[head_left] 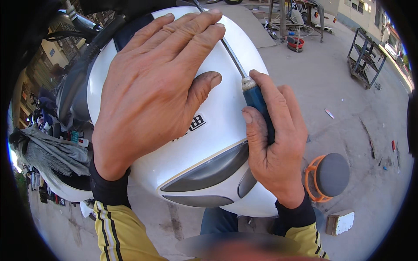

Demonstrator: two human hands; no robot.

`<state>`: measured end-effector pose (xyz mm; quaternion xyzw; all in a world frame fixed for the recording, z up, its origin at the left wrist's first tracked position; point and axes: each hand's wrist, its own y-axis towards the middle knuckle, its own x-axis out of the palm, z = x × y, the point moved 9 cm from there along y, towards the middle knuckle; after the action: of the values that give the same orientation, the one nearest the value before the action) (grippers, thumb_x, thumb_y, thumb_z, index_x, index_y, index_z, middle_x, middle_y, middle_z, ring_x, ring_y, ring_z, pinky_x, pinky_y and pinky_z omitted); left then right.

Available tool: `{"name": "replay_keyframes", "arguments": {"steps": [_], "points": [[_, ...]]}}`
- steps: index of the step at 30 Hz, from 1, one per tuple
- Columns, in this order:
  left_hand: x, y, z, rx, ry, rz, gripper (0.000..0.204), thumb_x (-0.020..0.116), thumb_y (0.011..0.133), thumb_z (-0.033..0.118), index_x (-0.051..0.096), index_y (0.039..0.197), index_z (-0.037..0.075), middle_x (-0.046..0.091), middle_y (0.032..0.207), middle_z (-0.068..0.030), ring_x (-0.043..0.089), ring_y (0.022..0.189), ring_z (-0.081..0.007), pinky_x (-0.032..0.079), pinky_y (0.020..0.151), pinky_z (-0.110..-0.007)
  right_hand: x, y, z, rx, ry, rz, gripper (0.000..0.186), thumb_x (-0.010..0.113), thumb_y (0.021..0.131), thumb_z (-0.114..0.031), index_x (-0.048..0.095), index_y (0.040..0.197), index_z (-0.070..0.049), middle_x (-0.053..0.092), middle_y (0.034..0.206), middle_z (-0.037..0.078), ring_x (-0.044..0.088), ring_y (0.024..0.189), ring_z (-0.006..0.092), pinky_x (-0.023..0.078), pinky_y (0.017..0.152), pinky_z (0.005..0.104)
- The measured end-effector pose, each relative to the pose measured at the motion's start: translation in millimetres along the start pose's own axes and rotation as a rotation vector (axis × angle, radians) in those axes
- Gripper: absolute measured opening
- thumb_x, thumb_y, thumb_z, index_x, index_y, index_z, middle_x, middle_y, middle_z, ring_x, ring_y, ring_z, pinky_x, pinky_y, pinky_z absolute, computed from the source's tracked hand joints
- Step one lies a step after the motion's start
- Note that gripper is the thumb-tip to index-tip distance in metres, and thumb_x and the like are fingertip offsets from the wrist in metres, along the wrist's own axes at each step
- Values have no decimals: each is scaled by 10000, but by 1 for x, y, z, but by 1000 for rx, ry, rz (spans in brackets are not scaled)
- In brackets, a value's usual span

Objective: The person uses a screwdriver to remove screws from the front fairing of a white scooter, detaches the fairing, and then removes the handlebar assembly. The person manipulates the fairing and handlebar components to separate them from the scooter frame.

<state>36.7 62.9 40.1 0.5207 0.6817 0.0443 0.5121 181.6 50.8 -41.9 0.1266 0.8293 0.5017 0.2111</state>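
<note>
A white scooter front panel (178,165) with dark lenses fills the centre. My left hand (152,87) lies over its upper part, fingers stretched out and thumb apart, the fingertips at the metal shaft of a screwdriver. My right hand (276,143) grips the blue handle (257,102) of that screwdriver on the panel's right side, thumb and index finger along it. The shaft (233,56) runs up and left to the panel's top edge, where its tip is cut off or hidden. My left hand partly covers dark lettering on the panel.
Handlebar cables (82,61) and draped grey cloth (56,152) over other vehicles are at left. An orange stool (326,176) and a small block (339,222) stand at lower right. A metal cart (365,56), a red basin (295,43), a workbench and scattered tools are farther back.
</note>
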Motion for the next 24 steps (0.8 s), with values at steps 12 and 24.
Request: {"name": "replay_keyframes", "arguments": {"steps": [12,24], "points": [[4,24,18,86,126,55,375,704,946,148,743,1317,115,703,1384,-58,619,1295,-271,470,1115,-415,2,4,37,279,282,-3,419,843,896,-100,741,1294,-20,550,1050,34,547,950,129,453,814,264],[9,57,14,188,-86,109,158,695,887,35,814,989,16,704,987,-74,689,990,-249,573,844,-365,-15,-22,50,410,129,-280,574,596,1099,-428,558,1413,51,577,1088,142,588,996,226,490,905,360]]}}
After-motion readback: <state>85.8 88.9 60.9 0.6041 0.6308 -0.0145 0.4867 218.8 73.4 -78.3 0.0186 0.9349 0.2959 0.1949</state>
